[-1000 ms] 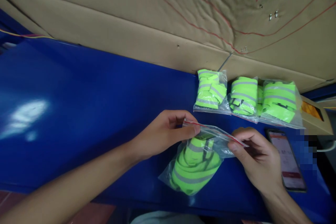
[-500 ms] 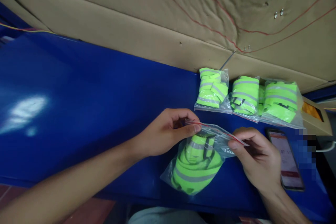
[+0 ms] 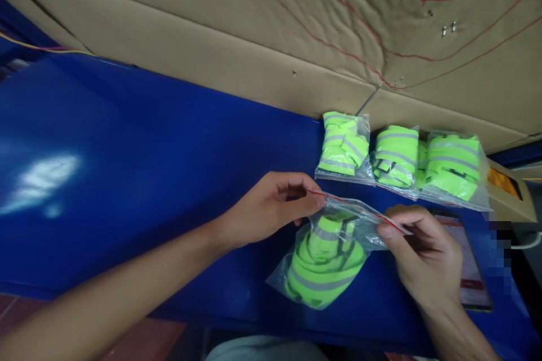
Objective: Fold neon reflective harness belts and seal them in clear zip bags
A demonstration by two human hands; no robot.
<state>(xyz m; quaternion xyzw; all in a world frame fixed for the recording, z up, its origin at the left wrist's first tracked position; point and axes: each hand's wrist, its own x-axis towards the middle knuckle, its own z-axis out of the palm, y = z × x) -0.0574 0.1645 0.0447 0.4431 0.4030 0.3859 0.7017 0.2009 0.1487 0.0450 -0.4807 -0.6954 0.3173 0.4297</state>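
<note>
Left hand [image 3: 277,206] and right hand [image 3: 425,256] pinch the bag [image 3: 326,265]; phone [image 3: 477,298] part-hidden, its screen [image 3: 470,262] seemingly lit.

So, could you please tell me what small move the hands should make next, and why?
I would probably slide the left hand along the red-lined edge toward the right hand, pressing: both hands pinch the bag near opposite ends of that edge, and the green strap lies inside. Whether the seal is closed, I cannot tell.
</note>
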